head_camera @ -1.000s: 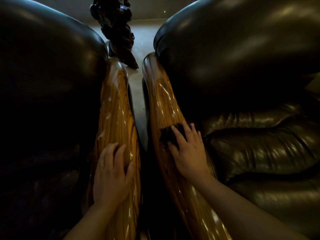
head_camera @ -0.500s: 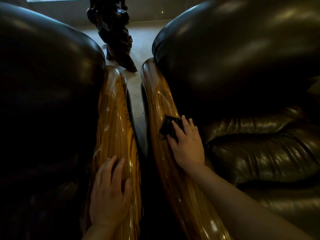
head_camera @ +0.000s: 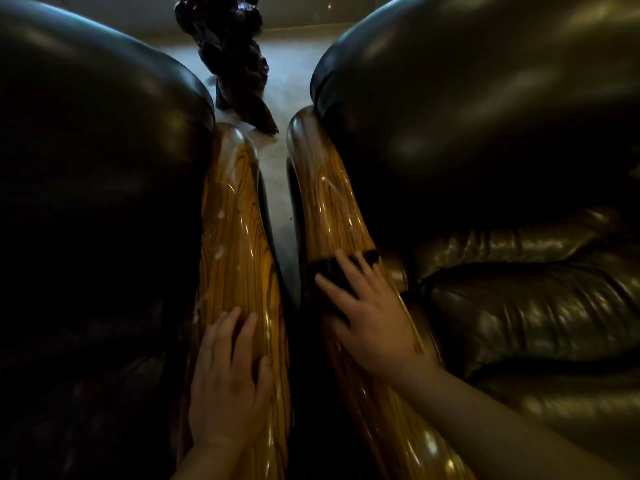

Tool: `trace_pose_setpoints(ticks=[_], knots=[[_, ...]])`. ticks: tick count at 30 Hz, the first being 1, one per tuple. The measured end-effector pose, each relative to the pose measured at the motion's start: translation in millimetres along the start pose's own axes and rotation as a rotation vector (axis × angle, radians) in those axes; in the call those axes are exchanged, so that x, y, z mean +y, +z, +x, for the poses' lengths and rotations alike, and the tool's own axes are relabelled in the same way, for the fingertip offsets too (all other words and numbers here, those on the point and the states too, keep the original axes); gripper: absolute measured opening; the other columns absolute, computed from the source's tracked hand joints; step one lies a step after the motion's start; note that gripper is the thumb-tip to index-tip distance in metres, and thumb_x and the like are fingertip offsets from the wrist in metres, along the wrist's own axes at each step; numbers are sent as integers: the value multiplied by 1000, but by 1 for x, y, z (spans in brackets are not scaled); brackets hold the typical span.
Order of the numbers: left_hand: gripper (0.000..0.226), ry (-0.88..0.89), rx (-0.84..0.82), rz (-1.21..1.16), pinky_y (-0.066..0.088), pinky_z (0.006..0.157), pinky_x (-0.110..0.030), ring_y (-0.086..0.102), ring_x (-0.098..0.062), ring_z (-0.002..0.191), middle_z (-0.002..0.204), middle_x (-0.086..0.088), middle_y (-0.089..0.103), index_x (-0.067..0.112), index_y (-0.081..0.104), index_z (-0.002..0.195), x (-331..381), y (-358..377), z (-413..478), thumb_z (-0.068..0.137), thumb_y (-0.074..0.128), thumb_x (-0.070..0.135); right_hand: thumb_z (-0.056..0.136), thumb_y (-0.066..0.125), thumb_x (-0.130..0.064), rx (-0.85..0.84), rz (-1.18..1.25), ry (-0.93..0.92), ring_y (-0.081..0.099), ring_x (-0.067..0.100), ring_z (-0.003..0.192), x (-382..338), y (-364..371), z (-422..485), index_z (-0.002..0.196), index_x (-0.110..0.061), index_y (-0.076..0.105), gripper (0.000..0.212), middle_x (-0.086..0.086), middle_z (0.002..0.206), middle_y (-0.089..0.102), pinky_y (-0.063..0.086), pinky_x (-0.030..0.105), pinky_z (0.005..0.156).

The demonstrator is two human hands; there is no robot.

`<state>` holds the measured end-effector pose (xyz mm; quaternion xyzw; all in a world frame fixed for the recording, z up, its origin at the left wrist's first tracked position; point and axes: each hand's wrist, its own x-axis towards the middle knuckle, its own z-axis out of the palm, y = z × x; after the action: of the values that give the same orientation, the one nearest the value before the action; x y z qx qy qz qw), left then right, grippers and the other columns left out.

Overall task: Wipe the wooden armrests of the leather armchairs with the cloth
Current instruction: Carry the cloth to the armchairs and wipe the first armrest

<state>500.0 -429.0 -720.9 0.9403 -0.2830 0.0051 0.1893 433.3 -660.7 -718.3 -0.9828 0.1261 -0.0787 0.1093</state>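
dim room; dark cloth [head_camera: 334, 270] flat on glossy striped armrest [head_camera: 330, 209] under right hand [head_camera: 372, 322].

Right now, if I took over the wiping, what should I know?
Left hand: open, flat on the left armrest, holding nothing.
Right hand: fingers spread, pressing the cloth onto the right armrest, partway along.
Done: hard to tell.
Left: pale streaks beyond the cloth and white flecks on the left armrest; wipe both.

The pale floor [head_camera: 275, 168] bears the left armchair [head_camera: 86, 168], the right armchair [head_camera: 485, 116] and, beyond their gap, a dark carving [head_camera: 235, 64].
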Motion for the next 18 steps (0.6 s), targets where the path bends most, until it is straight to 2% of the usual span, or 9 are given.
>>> trace_pose_setpoints(ticks=[2,3,5,8,10,12,15,16,18], knots=[[60,11,10,-7,34,110,-50,34,-31,141,150,-11,40,16,42,143,0,0,1,88,39,39,92,43,-48,-39,4,-183,1,26,151,12,0,-36,151,-43,21,63,-3,165,3,11,52,118],[60,18,18,-10,34,109,-50,34,-30,140,150,-11,40,16,41,143,0,1,1,88,39,39,93,43,-47,-48,16,-194,2,25,151,21,0,-43,152,-42,21,63,-3,165,4,16,54,118],[59,23,28,-24,35,109,-51,34,-30,140,150,-10,40,17,40,143,-1,1,1,88,40,38,94,40,-51,-23,37,-43,0,21,151,27,-1,-31,151,-43,20,61,-5,165,4,18,53,118],[58,26,41,-16,36,107,-51,34,-29,139,149,-10,40,18,41,143,-2,2,0,88,40,37,94,35,-56,66,125,322,0,20,151,8,-3,27,150,-44,22,58,-6,164,7,10,48,120],[58,31,39,0,38,105,-51,35,-30,138,148,-11,41,17,41,142,-3,3,0,87,40,37,95,38,-54,78,136,394,4,24,150,-5,-4,56,148,-42,25,56,-4,164,12,6,46,120],[59,28,35,2,38,106,-51,35,-30,138,148,-11,41,17,42,142,-4,4,1,86,40,36,93,39,-49,65,75,264,4,25,150,-9,-2,56,147,-42,26,56,-5,163,12,5,47,120],[60,11,14,-3,36,107,-50,33,-28,140,150,-8,39,19,41,142,-4,4,1,86,40,38,90,39,-44,-23,31,-102,0,22,151,3,-4,13,149,-41,24,61,-8,164,5,9,48,120],[60,6,3,-4,37,106,-50,32,-28,140,151,-7,38,20,41,143,-4,3,2,86,40,39,90,39,-44,-47,58,-137,0,20,151,10,-5,0,151,-38,24,62,-8,165,5,12,49,120],[61,7,-6,-9,37,105,-51,31,-27,140,151,-6,37,21,40,143,-5,3,3,86,40,41,92,39,-42,-15,142,23,0,15,151,23,-9,-1,151,-34,26,61,-8,164,8,15,48,120]])
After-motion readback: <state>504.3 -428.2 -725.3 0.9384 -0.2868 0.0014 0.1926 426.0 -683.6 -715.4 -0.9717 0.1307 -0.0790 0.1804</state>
